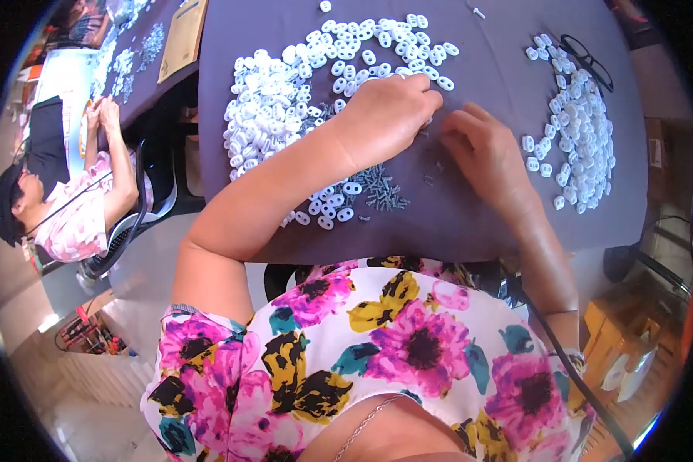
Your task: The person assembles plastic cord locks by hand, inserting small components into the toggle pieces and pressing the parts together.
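Observation:
Over the middle of the table, my left hand (389, 112) is closed, its fingertips pinched beside a spread of white oval two-hole pieces (346, 46). Whatever it grips is too small and too covered to name. Just right of it, my right hand (485, 150) has its fingers curled in, tips facing the left hand across a narrow gap; anything between them is hidden. Below my left wrist lies a heap of small grey screws (381, 189), with more white two-hole pieces (327, 204) next to it. A few loose small bits (430, 180) rest between the heap and my right hand.
A dense pile of white pieces (266, 115) lies left of my forearm. Another pile of whitish pieces (585, 146) sits at the right, near black-framed glasses (589, 61). One screw (479, 12) lies at the far edge. A co-worker (77, 192) sits at another table on the left.

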`<move>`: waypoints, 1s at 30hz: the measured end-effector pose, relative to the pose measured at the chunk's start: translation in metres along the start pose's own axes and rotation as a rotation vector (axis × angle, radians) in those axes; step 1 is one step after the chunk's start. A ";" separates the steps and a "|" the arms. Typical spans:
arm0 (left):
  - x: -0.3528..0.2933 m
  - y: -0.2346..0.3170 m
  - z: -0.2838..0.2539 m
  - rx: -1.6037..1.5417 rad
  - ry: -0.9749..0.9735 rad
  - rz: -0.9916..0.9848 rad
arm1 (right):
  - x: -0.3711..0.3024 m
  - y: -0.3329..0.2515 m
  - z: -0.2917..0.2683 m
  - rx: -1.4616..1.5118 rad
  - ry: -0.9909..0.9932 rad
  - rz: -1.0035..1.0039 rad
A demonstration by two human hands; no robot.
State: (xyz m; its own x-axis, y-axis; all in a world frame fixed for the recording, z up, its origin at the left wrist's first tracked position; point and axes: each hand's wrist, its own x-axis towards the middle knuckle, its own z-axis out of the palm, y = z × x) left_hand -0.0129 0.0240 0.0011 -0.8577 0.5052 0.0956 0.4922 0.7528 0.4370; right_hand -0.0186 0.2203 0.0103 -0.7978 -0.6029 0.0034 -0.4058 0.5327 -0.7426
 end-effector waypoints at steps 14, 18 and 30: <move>-0.062 -0.001 -0.028 -0.260 -0.022 -0.223 | 0.027 -0.010 0.023 -0.203 -0.077 -0.099; -0.072 -0.022 -0.041 -0.205 0.117 -0.332 | 0.024 -0.011 0.024 -0.210 -0.057 -0.090; -0.019 -0.063 -0.036 0.001 0.126 -0.226 | 0.011 -0.025 0.015 0.567 -0.105 0.320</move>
State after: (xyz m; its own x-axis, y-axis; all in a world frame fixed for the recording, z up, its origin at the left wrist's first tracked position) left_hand -0.0326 -0.0483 0.0040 -0.9577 0.2675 0.1061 0.2858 0.8411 0.4592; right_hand -0.0102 0.1917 0.0195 -0.7804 -0.5372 -0.3200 0.1649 0.3170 -0.9340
